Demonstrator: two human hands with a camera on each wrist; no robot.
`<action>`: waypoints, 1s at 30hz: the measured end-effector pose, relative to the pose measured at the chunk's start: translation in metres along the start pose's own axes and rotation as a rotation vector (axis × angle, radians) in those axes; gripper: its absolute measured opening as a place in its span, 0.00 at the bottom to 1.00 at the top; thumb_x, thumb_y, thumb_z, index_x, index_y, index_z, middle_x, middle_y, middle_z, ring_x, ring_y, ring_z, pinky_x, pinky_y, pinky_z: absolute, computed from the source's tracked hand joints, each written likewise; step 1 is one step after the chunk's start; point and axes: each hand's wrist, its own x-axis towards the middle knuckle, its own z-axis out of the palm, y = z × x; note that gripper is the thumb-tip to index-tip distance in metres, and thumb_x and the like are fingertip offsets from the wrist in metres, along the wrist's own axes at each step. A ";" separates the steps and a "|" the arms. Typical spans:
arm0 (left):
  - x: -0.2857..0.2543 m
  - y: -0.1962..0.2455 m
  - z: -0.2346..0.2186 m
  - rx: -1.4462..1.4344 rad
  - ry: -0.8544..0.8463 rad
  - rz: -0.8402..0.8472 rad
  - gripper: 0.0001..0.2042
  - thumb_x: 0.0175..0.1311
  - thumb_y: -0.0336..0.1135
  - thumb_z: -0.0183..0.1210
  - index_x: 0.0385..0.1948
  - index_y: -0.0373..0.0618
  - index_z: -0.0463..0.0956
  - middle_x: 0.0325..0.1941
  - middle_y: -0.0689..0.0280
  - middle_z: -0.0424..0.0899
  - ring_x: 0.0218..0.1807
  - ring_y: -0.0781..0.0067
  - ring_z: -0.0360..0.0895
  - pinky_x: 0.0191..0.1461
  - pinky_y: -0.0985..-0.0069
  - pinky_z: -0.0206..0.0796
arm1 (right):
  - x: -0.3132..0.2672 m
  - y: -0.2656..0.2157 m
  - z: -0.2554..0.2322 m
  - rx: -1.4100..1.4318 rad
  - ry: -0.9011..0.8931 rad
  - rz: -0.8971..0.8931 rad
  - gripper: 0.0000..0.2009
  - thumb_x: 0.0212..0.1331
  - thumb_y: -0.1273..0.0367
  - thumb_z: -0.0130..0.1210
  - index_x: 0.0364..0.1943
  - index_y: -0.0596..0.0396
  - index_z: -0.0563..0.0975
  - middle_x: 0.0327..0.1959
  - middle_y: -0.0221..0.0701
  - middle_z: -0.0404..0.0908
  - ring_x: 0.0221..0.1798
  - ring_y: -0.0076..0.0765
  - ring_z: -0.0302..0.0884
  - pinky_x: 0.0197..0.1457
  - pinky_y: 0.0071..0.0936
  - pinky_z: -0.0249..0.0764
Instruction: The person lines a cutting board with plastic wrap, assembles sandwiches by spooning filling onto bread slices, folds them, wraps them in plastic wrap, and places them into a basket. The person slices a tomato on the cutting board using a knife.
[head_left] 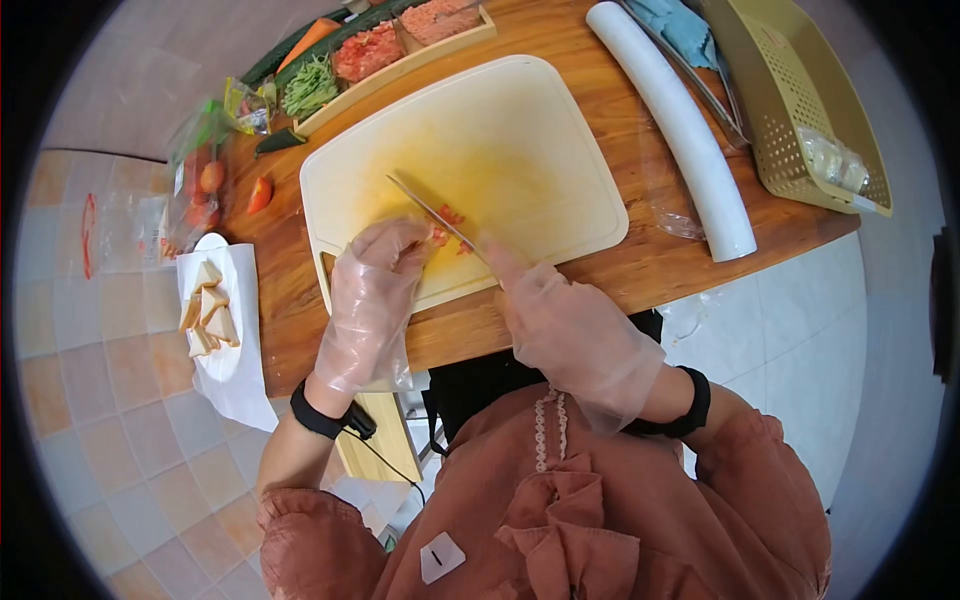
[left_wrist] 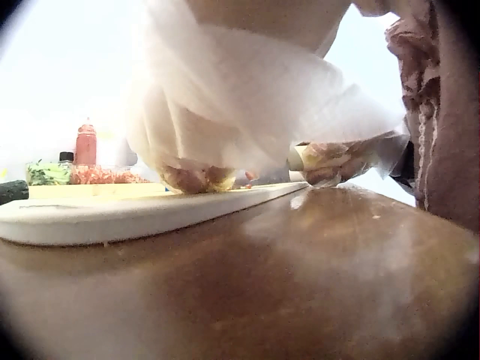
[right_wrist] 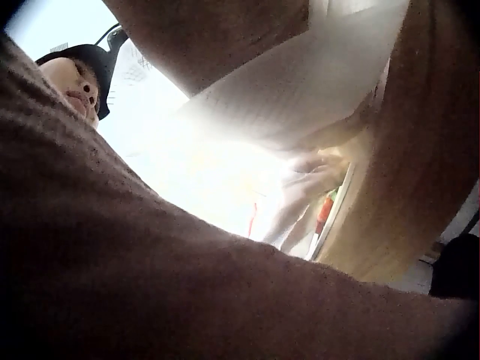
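Observation:
On the white cutting board lie small red diced pieces beside the blade of a knife. The right hand, in a clear plastic glove, grips the knife's handle end. Also gloved, the left hand rests at the board's near left part with fingers curled at a red piece left of the blade. In the left wrist view the left hand is low over the board. The right wrist view is mostly sleeve and glare.
Behind the board stands a wooden tray with shredded vegetables and minced pink food. A tomato wedge and a plate of bread triangles are at left. At right are a white roll and a perforated basket.

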 end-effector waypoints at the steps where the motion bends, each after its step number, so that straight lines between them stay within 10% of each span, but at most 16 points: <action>1: -0.001 0.001 0.001 -0.073 0.025 -0.027 0.08 0.59 0.22 0.66 0.40 0.41 0.82 0.43 0.55 0.86 0.43 0.54 0.84 0.44 0.68 0.78 | 0.000 -0.001 -0.004 0.056 -0.025 0.027 0.35 0.63 0.70 0.54 0.74 0.67 0.55 0.29 0.40 0.76 0.31 0.41 0.79 0.30 0.32 0.79; 30: 0.003 0.002 -0.005 0.055 -0.063 -0.015 0.05 0.60 0.24 0.62 0.37 0.42 0.81 0.39 0.53 0.85 0.41 0.45 0.81 0.44 0.60 0.75 | 0.001 -0.023 -0.023 -0.056 -0.146 0.121 0.39 0.56 0.74 0.54 0.76 0.63 0.56 0.28 0.38 0.76 0.26 0.40 0.81 0.26 0.33 0.79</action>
